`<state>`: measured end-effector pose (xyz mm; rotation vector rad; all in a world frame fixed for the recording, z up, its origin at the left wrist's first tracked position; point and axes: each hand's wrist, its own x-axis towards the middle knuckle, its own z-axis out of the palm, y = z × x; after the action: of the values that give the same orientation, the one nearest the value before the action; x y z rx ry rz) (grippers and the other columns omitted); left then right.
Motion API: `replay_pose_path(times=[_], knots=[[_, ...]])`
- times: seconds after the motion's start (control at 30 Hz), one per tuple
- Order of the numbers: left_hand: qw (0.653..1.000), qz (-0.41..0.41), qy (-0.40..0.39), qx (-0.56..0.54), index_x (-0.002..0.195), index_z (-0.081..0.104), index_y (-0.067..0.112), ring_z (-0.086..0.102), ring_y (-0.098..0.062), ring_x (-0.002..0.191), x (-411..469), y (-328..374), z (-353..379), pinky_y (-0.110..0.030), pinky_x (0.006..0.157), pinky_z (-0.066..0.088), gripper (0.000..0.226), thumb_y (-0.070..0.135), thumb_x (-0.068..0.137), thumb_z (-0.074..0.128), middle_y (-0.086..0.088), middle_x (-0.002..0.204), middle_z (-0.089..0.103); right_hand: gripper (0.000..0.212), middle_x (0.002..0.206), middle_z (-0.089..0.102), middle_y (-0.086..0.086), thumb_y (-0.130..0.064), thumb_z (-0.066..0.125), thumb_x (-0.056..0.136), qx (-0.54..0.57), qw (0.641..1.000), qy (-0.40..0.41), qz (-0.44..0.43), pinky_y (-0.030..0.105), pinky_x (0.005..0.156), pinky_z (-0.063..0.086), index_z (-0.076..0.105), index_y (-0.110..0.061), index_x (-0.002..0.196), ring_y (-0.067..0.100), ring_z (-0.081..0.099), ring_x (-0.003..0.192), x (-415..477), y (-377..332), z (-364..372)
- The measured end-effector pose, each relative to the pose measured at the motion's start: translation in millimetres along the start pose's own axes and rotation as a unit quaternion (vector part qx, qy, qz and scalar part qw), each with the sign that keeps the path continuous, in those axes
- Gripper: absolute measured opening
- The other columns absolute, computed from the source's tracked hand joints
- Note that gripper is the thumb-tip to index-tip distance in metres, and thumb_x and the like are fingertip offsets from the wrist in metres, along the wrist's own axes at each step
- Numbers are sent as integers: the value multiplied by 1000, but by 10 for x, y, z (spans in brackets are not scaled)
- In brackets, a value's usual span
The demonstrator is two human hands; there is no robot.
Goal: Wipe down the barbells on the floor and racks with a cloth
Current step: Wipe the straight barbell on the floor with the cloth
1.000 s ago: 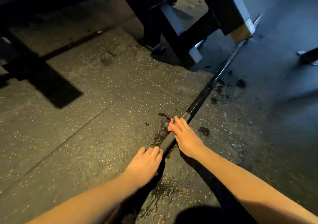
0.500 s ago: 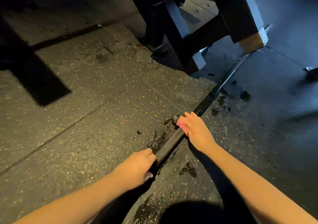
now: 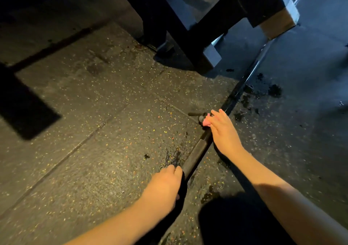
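1. The barbell [image 3: 195, 154] lies on the speckled floor [image 3: 94, 131], running diagonally from bottom centre to upper right.
2. Our right hand [image 3: 224, 131] curls over a pink cloth [image 3: 206, 122] on the bar.
3. Our left hand [image 3: 163, 188] grips the thick end, fingers wrapped round it.
4. A dark frame [image 3: 188, 28] stands at top centre.

Cloth [image 3: 206, 122] mostly under R hand [image 3: 224, 133]; barbell [image 3: 195, 154] far end blurry.
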<state>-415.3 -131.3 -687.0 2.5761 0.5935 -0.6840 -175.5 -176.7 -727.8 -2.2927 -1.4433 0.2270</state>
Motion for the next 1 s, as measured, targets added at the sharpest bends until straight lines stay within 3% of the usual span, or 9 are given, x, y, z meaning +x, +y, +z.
replay_pose_path(times=[0.1,0.17,0.3,0.4,0.47,0.57,0.67,0.8,1.0], knots=[[1000,-6,13,-26,139,30,10,43,-27,120,-1,-20,62,-37,99,39,60,18,89,62,-8,132,39,25,109,63,8,6,47,92,51,997,-9,-50,28,113,25,66,-10,88,31,53,113,-282,-276,52],[999,-5,24,-44,143,26,11,42,-26,121,-5,-35,85,-36,101,37,65,20,89,62,-7,133,38,25,118,63,7,-5,45,98,72,993,-54,-78,17,113,17,69,-10,96,20,46,123,-378,-332,-11],[997,-2,44,-67,150,17,13,37,-24,125,-28,-47,111,-31,104,32,73,23,91,58,-5,137,33,34,132,57,6,-24,37,101,16,994,-80,-69,20,118,9,67,-14,111,20,35,135,-230,-54,-137],[995,-9,50,-87,152,11,17,33,-21,130,-57,-27,137,-27,106,29,73,24,94,54,-3,142,28,28,141,44,-1,-4,45,99,-2,1000,-26,8,16,116,4,65,-10,117,21,27,139,-204,-99,-104],[994,-10,51,-94,153,9,18,30,-21,132,-61,-15,151,-26,107,29,72,24,95,52,-3,145,24,27,132,53,7,12,49,92,24,999,7,21,8,112,2,68,-3,105,21,34,132,-249,-244,-23],[994,-15,51,-97,153,9,17,31,-21,131,-49,-2,161,-26,106,29,71,22,95,51,-3,143,25,26,128,56,9,11,46,90,51,999,6,19,11,114,6,68,-2,100,22,36,131,-309,-336,64],[992,-22,48,-113,152,12,16,34,-20,128,-61,5,132,-26,105,31,70,20,95,52,-2,140,29,26,122,61,15,7,46,89,58,998,17,20,29,114,21,69,-2,98,21,37,124,-411,-429,81],[988,-42,52,-136,152,17,16,39,-21,125,-60,8,120,-26,101,34,68,19,94,52,-3,139,33,34,129,55,2,8,49,88,99,992,37,62,8,111,11,69,-6,112,9,28,127,-676,-733,94],[979,-65,81,-177,146,34,16,46,-25,122,-46,3,92,-29,100,35,63,19,89,61,-3,131,46,43,140,53,4,10,48,89,82,988,-66,115,26,108,22,65,-9,124,25,32,133,-802,-1009,3]])
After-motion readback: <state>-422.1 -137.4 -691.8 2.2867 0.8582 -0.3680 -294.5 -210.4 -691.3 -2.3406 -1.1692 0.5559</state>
